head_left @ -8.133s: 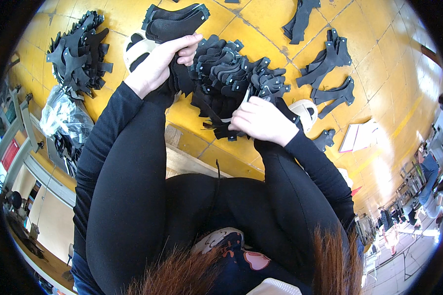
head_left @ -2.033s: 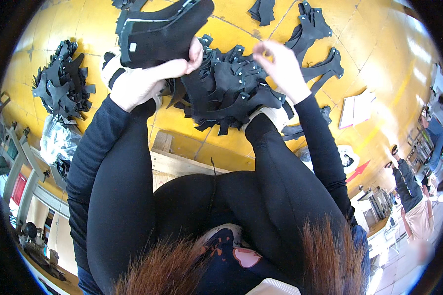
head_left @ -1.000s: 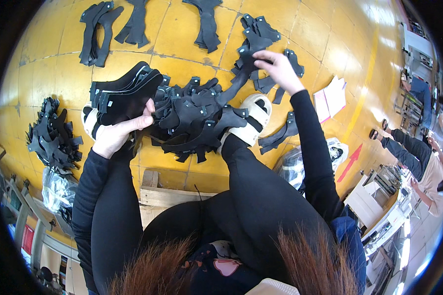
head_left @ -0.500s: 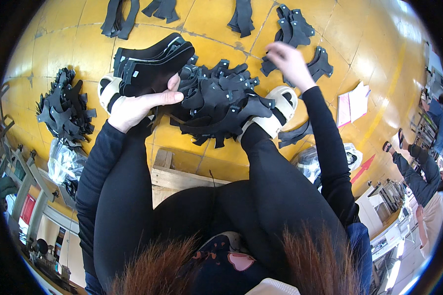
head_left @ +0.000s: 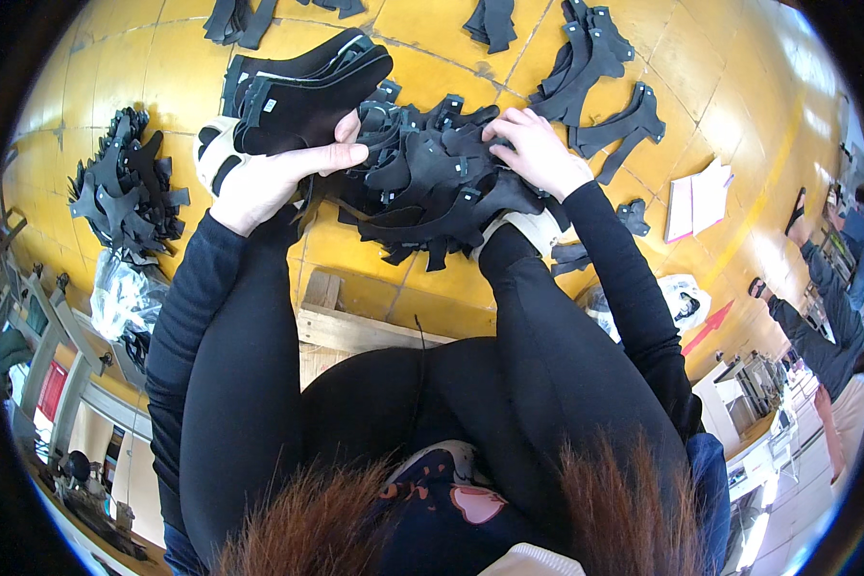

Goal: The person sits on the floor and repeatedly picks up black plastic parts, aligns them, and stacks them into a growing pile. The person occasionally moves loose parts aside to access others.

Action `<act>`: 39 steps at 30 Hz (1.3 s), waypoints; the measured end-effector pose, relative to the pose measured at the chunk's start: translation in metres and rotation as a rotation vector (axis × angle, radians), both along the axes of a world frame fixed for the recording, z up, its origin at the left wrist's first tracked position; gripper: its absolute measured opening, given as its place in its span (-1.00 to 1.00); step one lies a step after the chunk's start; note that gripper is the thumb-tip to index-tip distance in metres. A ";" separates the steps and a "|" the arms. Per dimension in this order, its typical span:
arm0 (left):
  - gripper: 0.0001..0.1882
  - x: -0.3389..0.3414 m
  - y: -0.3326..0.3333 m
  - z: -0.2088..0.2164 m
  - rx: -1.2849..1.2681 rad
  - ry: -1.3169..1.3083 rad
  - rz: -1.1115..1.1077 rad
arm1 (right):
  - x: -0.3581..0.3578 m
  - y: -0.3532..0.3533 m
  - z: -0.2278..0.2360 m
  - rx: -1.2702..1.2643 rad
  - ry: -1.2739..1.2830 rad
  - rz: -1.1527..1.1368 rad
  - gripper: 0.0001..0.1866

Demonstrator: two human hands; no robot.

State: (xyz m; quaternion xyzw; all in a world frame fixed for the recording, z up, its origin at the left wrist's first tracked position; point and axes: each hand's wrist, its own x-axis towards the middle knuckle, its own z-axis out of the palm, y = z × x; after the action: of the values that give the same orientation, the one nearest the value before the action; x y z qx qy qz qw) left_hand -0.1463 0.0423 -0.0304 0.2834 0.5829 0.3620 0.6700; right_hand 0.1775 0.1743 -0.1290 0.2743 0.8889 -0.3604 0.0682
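Note:
A stack of black cut fabric pieces (head_left: 307, 101) with small pale labels is gripped in my left hand (head_left: 278, 178), its thumb lying along the near side. Between my feet a heap of similar black pieces (head_left: 422, 163) covers the floor. My right hand (head_left: 538, 149) is at the heap's right edge, fingers curled and thumb bent in around a black fabric piece there; the fingertips are partly lost against the dark material. Farther right lie small fanned bundles of black pieces (head_left: 624, 125).
Another black heap (head_left: 125, 192) lies left on the yellow tiled floor, by a clear plastic bag (head_left: 125, 302). Papers with a pink edge (head_left: 698, 200) lie right. A wooden piece (head_left: 355, 329) is between my legs. A person's legs (head_left: 806, 317) show far right.
My right hand has come back from the far right bundles to the central heap, its fingers curling in. My left hand still holds the stack. The view has shifted slightly.

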 end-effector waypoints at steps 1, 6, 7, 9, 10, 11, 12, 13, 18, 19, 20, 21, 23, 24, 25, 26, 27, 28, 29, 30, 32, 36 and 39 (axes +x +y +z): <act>-0.69 0.000 0.000 0.000 -0.001 0.002 -0.002 | -0.003 0.000 0.002 0.007 0.027 -0.003 -0.81; -0.71 0.001 0.002 0.004 -0.009 -0.003 0.001 | -0.018 -0.012 0.009 -0.134 0.051 0.025 -0.80; -0.71 0.002 0.002 0.005 0.005 -0.007 0.003 | -0.021 -0.017 0.010 -0.133 0.059 0.039 -0.80; -0.72 0.003 0.003 0.005 0.033 -0.031 0.002 | -0.026 -0.026 0.010 -0.103 0.069 0.051 -0.80; -0.72 0.003 0.003 0.006 0.033 -0.015 0.004 | -0.027 -0.029 0.010 -0.099 0.058 0.041 -0.81; -0.72 0.002 0.003 0.006 0.031 -0.017 0.002 | -0.027 -0.030 0.010 -0.095 0.047 0.031 -0.81; -0.72 0.002 0.003 0.005 0.028 -0.019 0.000 | -0.027 -0.031 0.010 -0.089 0.047 0.022 -0.82; -0.73 0.001 0.003 0.005 0.017 -0.003 -0.006 | -0.027 -0.032 0.009 -0.112 0.033 0.010 -0.82; -0.76 0.000 0.002 0.003 -0.022 0.034 0.004 | -0.027 -0.024 0.012 -0.237 0.061 -0.032 -0.85; -0.76 0.001 0.001 0.003 -0.026 0.022 0.018 | -0.027 -0.022 0.016 -0.307 0.072 -0.042 -0.85; -0.77 0.002 0.000 0.004 -0.030 0.011 0.033 | -0.027 -0.020 0.020 -0.385 0.045 -0.054 -0.85; -0.77 0.002 0.001 0.005 -0.034 0.001 0.048 | -0.026 -0.018 0.025 -0.464 0.000 -0.069 -0.86; -0.78 0.002 0.001 0.006 -0.006 0.016 0.027 | -0.024 -0.015 0.036 -0.682 -0.034 -0.045 -0.86; -0.78 0.002 0.002 0.006 -0.005 0.017 0.019 | -0.021 -0.014 0.041 -0.795 -0.043 -0.032 -0.86; -0.79 0.002 0.002 0.007 -0.003 0.026 0.015 | -0.019 -0.016 0.046 -0.815 -0.056 0.003 -0.81; -0.79 0.002 0.002 0.007 -0.013 0.028 0.014 | -0.016 -0.018 0.049 -0.862 -0.082 0.015 -0.79; -0.79 0.001 0.002 0.007 -0.009 0.014 0.010 | -0.014 -0.021 0.051 -0.817 -0.162 0.065 -0.77; -0.79 0.001 0.002 0.007 -0.029 0.032 0.007 | -0.011 -0.024 0.052 -0.785 -0.192 0.122 -0.75; -0.78 0.001 0.002 0.007 -0.035 0.034 0.001 | -0.008 -0.026 0.052 -0.755 -0.226 0.185 -0.75; -0.78 0.000 0.002 0.006 -0.056 0.031 -0.008 | -0.005 -0.031 0.051 -0.674 -0.251 0.214 -0.78; -0.78 -0.001 0.002 0.005 0.005 0.020 -0.018 | 0.000 -0.038 0.048 -0.515 -0.284 0.224 -0.82; -0.80 -0.002 0.002 0.005 -0.068 0.083 -0.045 | -0.001 -0.044 0.039 -0.280 -0.189 0.149 -0.86; -0.80 0.000 0.001 0.005 -0.013 0.046 -0.009 | -0.017 -0.047 0.029 -0.108 0.020 -0.021 -0.85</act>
State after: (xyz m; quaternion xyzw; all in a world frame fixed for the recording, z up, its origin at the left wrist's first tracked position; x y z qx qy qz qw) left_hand -0.1466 0.0436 -0.0254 0.2897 0.5992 0.3485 0.6600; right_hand 0.1609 0.1268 -0.0998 0.2758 0.8660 -0.4112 0.0703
